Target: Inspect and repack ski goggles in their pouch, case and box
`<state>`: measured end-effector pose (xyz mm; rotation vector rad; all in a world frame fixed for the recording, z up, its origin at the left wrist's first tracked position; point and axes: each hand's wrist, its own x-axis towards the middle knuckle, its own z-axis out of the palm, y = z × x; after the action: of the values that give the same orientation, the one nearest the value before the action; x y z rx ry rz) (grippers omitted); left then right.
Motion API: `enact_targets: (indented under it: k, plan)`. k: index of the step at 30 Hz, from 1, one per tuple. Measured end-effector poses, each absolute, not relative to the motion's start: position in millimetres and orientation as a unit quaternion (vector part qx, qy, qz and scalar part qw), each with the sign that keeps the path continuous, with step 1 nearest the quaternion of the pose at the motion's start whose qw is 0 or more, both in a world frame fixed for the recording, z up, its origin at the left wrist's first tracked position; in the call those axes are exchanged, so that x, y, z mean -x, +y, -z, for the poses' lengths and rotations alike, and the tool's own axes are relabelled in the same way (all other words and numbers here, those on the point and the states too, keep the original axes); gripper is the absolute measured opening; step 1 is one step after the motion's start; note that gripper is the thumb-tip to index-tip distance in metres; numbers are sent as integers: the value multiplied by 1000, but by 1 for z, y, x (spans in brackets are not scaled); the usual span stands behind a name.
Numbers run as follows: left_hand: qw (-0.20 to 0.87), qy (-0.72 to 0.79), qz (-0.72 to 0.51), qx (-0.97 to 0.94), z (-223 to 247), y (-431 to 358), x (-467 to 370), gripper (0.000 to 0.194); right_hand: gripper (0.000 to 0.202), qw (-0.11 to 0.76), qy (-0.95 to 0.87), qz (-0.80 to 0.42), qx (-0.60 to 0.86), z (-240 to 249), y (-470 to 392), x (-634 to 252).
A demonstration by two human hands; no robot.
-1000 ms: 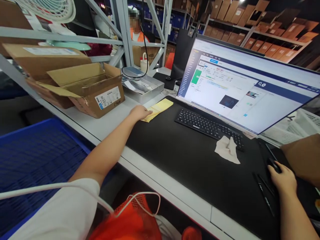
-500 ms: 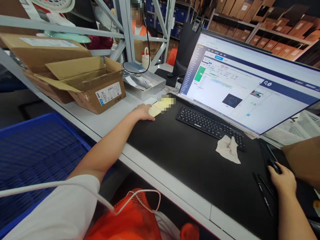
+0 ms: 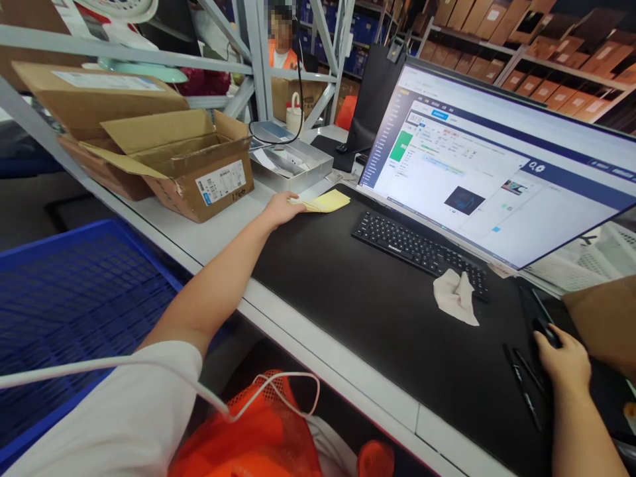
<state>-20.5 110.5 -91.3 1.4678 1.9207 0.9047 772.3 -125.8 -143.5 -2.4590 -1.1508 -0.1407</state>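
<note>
At the far left part of the black desk mat (image 3: 368, 298), my left hand (image 3: 284, 209) pinches the near end of a yellow paper slip or pad (image 3: 330, 201). That end is raised a little, while the far part lies low over the mat; its print cannot be read. My right hand (image 3: 566, 361) is wrapped over a black computer mouse (image 3: 550, 333) at the mat's right side. Two pens (image 3: 524, 391) lie just left of the right hand. A black keyboard (image 3: 397, 244) sits below the monitor (image 3: 477, 165), with a crumpled white tissue (image 3: 456, 297) against its right part.
Open cardboard boxes (image 3: 199, 179) and a grey metal tray (image 3: 303, 172) with papers stand at the left back. A blue crate (image 3: 84, 285) is below the desk's left edge. A white cable (image 3: 149, 361) crosses my left arm. Behind the rack, a person (image 3: 283, 53) wears an orange vest.
My left hand has gone from lying over the yellow paper's near end to lifting that end between its fingers. My right hand stays on the mouse. The view has shifted slightly.
</note>
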Motion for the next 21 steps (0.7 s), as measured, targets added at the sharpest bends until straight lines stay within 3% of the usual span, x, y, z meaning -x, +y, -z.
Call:
enact_targets:
  k: [7, 14, 21]
  plan:
    - [405, 668, -499, -376, 91, 123, 21, 61, 86, 208, -407, 44, 888, 144, -126, -771]
    - [459, 700, -401, -372, 98, 121, 26, 59, 77, 211, -397, 47, 892, 147, -124, -776]
    - [440, 710, -371, -405, 105, 120, 26, 75, 80, 218, -410, 54, 884, 154, -125, -787]
